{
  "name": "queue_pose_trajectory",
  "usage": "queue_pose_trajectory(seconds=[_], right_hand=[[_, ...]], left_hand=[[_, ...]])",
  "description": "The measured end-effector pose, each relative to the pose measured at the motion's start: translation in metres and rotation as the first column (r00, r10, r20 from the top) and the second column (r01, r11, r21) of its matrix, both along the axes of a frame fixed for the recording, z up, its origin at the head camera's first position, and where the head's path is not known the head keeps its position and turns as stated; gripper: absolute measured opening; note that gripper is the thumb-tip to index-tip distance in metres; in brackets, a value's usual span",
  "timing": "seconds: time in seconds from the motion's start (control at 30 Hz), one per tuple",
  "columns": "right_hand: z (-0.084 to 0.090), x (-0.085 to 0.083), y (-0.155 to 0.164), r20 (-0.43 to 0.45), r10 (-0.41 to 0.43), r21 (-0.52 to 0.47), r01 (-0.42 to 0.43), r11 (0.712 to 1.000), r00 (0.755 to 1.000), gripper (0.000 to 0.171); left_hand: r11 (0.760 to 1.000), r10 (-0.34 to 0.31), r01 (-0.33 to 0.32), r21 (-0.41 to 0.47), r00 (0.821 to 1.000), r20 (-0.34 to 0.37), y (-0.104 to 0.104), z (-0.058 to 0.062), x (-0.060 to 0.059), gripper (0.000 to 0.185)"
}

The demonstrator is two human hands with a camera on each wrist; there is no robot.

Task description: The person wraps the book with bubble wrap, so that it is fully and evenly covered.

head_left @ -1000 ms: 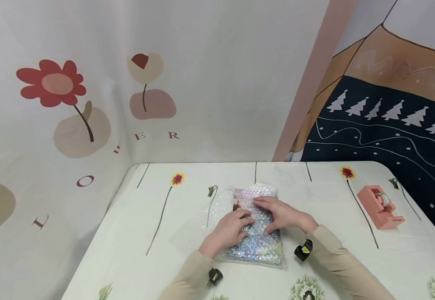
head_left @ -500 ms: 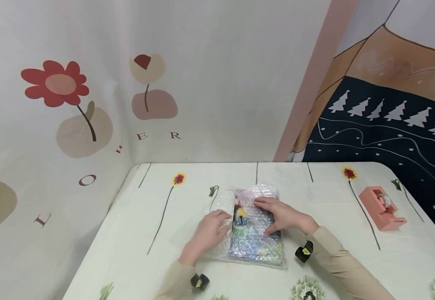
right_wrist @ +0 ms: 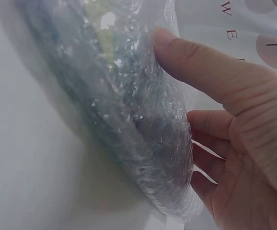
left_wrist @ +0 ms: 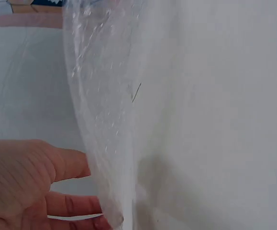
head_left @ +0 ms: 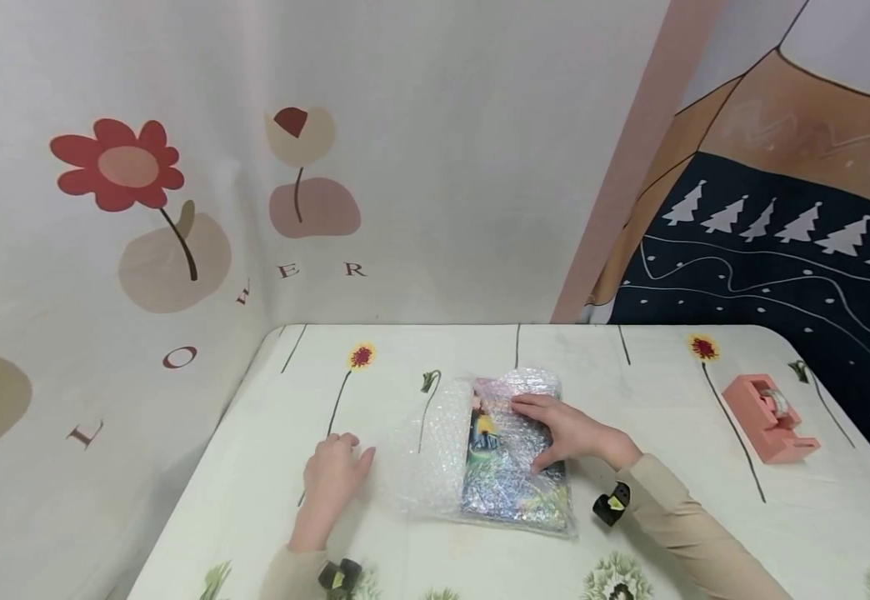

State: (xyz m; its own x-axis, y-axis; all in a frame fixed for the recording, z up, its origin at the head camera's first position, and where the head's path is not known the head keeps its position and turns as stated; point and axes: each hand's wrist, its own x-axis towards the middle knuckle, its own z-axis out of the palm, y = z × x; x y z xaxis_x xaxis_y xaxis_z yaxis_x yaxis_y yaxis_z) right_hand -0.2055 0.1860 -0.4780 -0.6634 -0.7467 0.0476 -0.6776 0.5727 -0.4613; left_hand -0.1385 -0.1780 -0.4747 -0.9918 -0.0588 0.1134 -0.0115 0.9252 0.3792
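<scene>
A flat rectangular item with a colourful printed cover (head_left: 482,435) lies on the table in the head view, mostly covered by bubble wrap (head_left: 513,492). A loose clear flap of the wrap (head_left: 431,471) spreads out to its left. My right hand (head_left: 572,429) rests on the wrapped item, fingers and thumb spread over its upper right part. By the outer left edge of the flap is my left hand (head_left: 330,475), fingers loosely bent. In the left wrist view its fingertips meet the edge of the bubble wrap (left_wrist: 97,96); whether they hold it is unclear.
A pink tape dispenser (head_left: 768,421) with a roll of clear tape stands at the table's right side. The white tablecloth (head_left: 255,467) has printed flowers. Printed curtains (head_left: 435,167) hang behind the table and on its left.
My left hand has moved left, off the wrapped item and across the flap to its outer edge, uncovering more of the printed cover. The right hand has stayed on the item.
</scene>
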Motion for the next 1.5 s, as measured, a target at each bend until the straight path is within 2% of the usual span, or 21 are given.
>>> queue_pose_trajectory(seconds=[0.1,0.23,0.37,0.47,0.53,0.6,0.7,0.8,0.87,0.93,1.0,1.07,1.13,1.17,1.23,1.33,1.4,1.5], right_hand=[[0.0,0.001,0.001,0.004,-0.002,-0.002,0.002,1.0,1.0,0.096],[0.002,0.002,0.002,0.011,-0.003,-0.007,0.003,1.0,1.0,0.095],[0.002,0.003,0.003,0.016,-0.002,-0.008,0.002,1.0,1.0,0.095],[0.002,0.003,0.004,0.015,-0.003,-0.006,0.003,1.0,1.0,0.095],[0.002,0.003,0.004,0.015,-0.003,-0.009,0.003,1.0,1.0,0.095],[0.002,0.003,0.004,0.014,-0.003,-0.011,0.003,1.0,1.0,0.095],[0.002,0.004,0.004,0.019,-0.007,-0.011,0.007,1.0,1.0,0.095],[0.002,0.004,0.005,0.022,-0.015,-0.001,0.015,1.0,1.0,0.095],[0.002,0.003,0.005,0.027,-0.02,0.002,0.02,1.0,0.999,0.095],[0.002,0.003,0.005,0.03,-0.023,0.004,0.023,1.0,0.999,0.095],[0.002,0.003,0.004,0.028,-0.022,0.003,0.022,1.0,0.999,0.096],[0.002,0.002,0.004,0.02,-0.017,0.003,0.017,1.0,1.0,0.095],[0.001,0.002,0.003,0.013,-0.013,0.003,0.013,1.0,1.0,0.095],[0.001,0.001,0.003,0.009,-0.011,0.001,0.011,1.0,1.0,0.095],[0.001,0.0,0.002,0.014,-0.011,0.006,0.011,1.0,1.0,0.095],[0.002,0.0,0.0,0.026,-0.01,0.003,0.01,1.0,1.0,0.095],[0.002,-0.001,-0.001,0.028,-0.007,-0.003,0.007,1.0,1.0,0.095],[0.003,-0.001,-0.002,0.015,-0.002,-0.02,0.002,1.0,1.0,0.095]], left_hand=[[0.998,0.016,-0.019,0.056,0.998,0.063,-0.007,0.002,0.003,0.028],[0.984,0.008,-0.026,0.174,0.995,0.104,-0.011,0.0,0.004,0.024],[0.95,0.013,-0.055,0.309,0.991,0.136,-0.013,0.0,0.002,0.024],[0.908,0.041,-0.103,0.407,0.987,0.157,-0.013,0.002,0.0,0.024],[0.864,0.055,-0.139,0.484,0.982,0.182,-0.012,0.004,-0.001,0.026],[0.808,0.063,-0.175,0.563,0.975,0.212,-0.01,0.006,-0.001,0.026],[0.701,0.043,-0.197,0.686,0.971,0.235,-0.007,0.01,0.0,0.024],[0.605,0.013,-0.18,0.776,0.976,0.216,-0.001,0.016,0.001,0.018],[0.564,0.005,-0.164,0.809,0.981,0.195,0.005,0.021,0.001,0.015],[0.546,0.0,-0.138,0.826,0.986,0.165,0.012,0.028,0.002,0.013],[0.539,-0.011,-0.087,0.838,0.994,0.11,0.021,0.035,0.003,0.012],[0.546,-0.031,-0.003,0.838,0.999,0.024,0.033,0.041,0.004,0.01],[0.548,-0.061,0.11,0.829,0.994,-0.092,0.046,0.046,0.006,0.009],[0.555,-0.077,0.17,0.814,0.985,-0.153,0.053,0.049,0.006,0.007],[0.585,-0.108,0.282,0.76,0.956,-0.271,0.068,0.052,0.007,0.005],[0.626,-0.165,0.418,0.658,0.896,-0.412,0.089,0.054,0.009,0.006],[0.647,-0.209,0.48,0.592,0.859,-0.467,0.103,0.056,0.011,0.008],[0.664,-0.284,0.552,0.504,0.81,-0.513,0.122,0.057,0.017,0.007]])
